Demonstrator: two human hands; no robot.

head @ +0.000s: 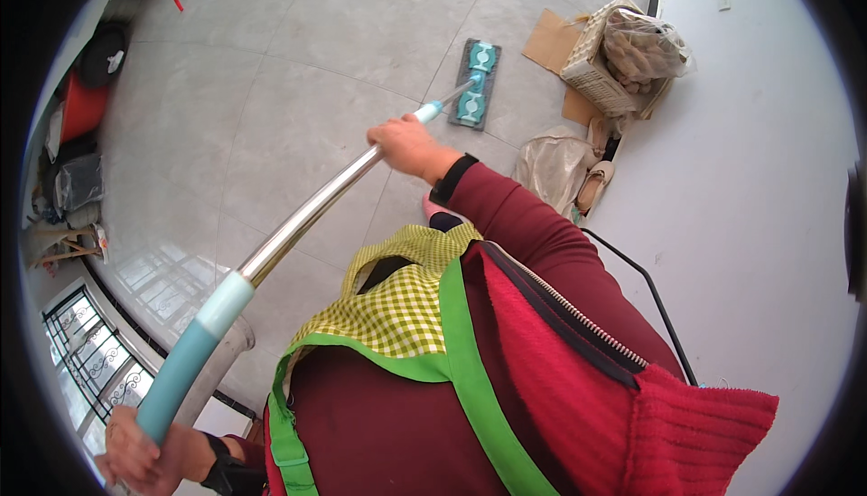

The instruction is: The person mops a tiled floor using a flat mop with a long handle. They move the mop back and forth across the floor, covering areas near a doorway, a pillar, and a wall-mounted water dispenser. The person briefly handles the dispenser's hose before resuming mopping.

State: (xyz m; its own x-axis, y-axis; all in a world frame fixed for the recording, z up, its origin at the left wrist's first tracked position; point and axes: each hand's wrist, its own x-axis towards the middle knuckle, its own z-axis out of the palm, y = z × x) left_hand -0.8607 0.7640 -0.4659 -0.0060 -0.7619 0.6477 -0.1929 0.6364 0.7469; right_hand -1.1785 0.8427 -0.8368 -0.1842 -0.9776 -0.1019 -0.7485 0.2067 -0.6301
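A flat mop reaches from the lower left up to the floor, its metal pole slanting across the view. My right hand is wrapped around the pole just below its pale joint sleeve. At the lower left, my left hand closes over the end of the teal handle grip; it looks slightly blurred. The mop head, a grey pad with teal clips, lies flat on the grey tiled floor.
By the white wall on the right, a woven basket holds a filled plastic bag. Cardboard, a pale plastic bag and shoes sit near it. A red container and dark bag line the left.
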